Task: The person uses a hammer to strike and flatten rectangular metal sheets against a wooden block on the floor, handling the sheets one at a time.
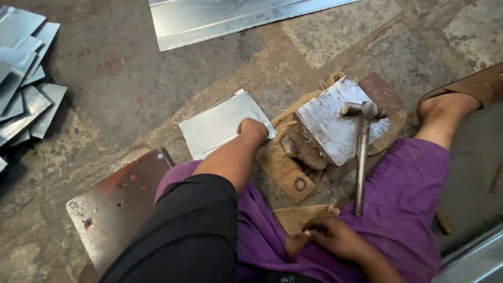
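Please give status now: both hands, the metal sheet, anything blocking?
Left hand closed on metal sheet edge. Right hand resting near lap, holding nothing visible. Hammer lying beside the sheet.

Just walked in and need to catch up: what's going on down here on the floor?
A person sits on the stone floor. Their left hand rests closed on a small stack of cut sheet-metal pieces. The right hand lies in their lap by the end of a hammer, whose head rests on a metal block set on sacking. More cut pieces lie piled at the far left.
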